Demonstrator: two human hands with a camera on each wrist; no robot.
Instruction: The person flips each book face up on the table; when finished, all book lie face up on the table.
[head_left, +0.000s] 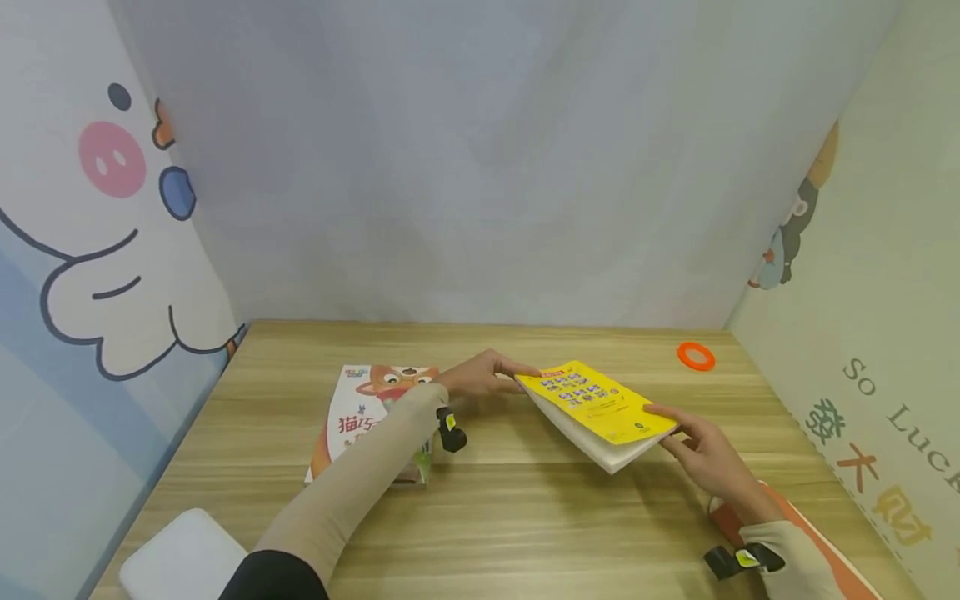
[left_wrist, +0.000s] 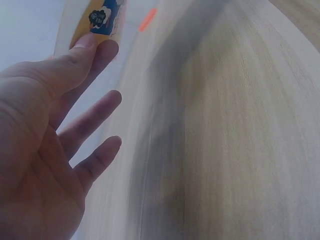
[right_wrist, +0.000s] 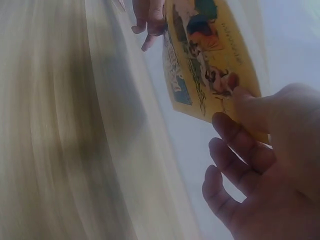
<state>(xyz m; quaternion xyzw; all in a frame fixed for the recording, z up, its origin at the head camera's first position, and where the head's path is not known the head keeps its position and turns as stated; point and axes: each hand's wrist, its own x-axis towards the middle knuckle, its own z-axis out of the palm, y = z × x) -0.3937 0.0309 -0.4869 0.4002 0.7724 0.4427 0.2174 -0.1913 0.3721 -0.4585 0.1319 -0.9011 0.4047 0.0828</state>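
Observation:
Both hands hold a thin yellow book (head_left: 592,404) above the wooden table, tilted, with its printed yellow cover facing up. At its far left corner, my left hand (head_left: 480,375) pinches the edge between thumb and forefinger; the other fingers are spread in the left wrist view. My right hand (head_left: 705,458) pinches the near right corner. Colourful pictures cover the book's underside (right_wrist: 210,65) in the right wrist view. Beneath my left forearm lies a white package (head_left: 363,400) with an orange animal face, partly hidden by the sleeve.
An orange ring (head_left: 696,357) lies at the table's back right. A white rounded object (head_left: 180,554) sits at the front left. Under the right forearm is a partly hidden orange-and-white flat item (head_left: 813,533). Printed panels and a grey backdrop (head_left: 480,167) enclose the table (head_left: 517,533).

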